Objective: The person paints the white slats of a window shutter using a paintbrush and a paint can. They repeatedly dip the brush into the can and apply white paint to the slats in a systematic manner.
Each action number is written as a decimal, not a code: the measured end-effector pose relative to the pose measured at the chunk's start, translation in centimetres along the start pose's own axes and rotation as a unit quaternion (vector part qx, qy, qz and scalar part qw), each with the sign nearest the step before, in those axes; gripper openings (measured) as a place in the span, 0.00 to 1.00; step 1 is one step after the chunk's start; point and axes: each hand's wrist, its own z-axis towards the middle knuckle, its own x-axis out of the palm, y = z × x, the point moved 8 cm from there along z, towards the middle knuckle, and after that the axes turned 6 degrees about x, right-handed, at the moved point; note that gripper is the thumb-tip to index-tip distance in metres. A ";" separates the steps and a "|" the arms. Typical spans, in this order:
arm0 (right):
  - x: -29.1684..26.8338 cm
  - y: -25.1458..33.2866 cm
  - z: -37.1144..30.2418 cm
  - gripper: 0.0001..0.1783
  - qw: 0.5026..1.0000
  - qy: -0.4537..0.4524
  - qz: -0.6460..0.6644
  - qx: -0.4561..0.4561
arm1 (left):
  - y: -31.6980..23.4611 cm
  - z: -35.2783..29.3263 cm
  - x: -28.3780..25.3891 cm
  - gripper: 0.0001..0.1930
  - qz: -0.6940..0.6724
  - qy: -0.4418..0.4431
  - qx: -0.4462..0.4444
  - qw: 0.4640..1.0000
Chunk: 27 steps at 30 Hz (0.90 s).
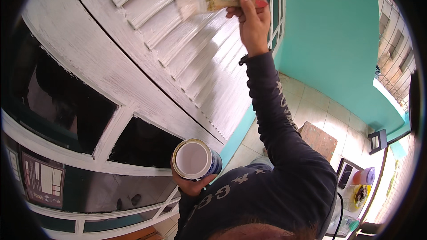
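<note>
My right hand [254, 26] is closed around the handle of a paintbrush [218, 4], held out sideways with the bristles pointing left. Those pale, paint-coated bristles lie over the slats of a white louvered panel [178, 58]; whether they touch the surface I cannot tell. Wet shine shows on several slats. Close to my body, my left hand [194, 187] grips a blue paint can [216, 163] from below and the side. The can is uncovered, with white paint inside and smears along its rim.
White-painted frames [111, 133] around dark glass panes stand at the left. A turquoise wall [329, 31] rises on the right above a tiled floor [307, 100]. A worn wooden stool [319, 138] and a small table with a phone [345, 176], a purple-lidded container [365, 176] and a yellow plate [360, 196] stand at right.
</note>
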 end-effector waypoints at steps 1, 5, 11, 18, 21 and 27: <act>-2.0 1.0 0.8 0.14 0.998 -0.048 -0.035 -0.036 | -0.1 0.1 0.1 0.55 -0.005 -0.003 0.007 1.000; -6.6 4.4 1.7 0.11 0.961 -0.173 -0.156 -0.147 | -0.3 0.4 0.2 0.54 -0.045 -0.008 -0.004 0.999; 5.0 3.5 -4.3 0.10 0.802 -0.083 -0.483 -0.342 | -0.3 1.3 1.3 0.53 -0.056 0.003 -0.018 0.998; 13.8 5.3 -11.6 0.20 0.869 0.095 -0.347 -0.340 | -0.1 2.3 2.6 0.55 -0.076 0.027 -0.035 0.996; 14.6 7.7 -12.7 0.18 0.906 0.239 -0.250 -0.243 | 0.2 2.2 2.9 0.56 -0.074 0.022 -0.034 0.996; 4.6 2.9 -2.8 0.16 0.994 0.093 0.017 0.047 | -0.2 1.9 3.3 0.56 -0.073 0.017 0.002 0.997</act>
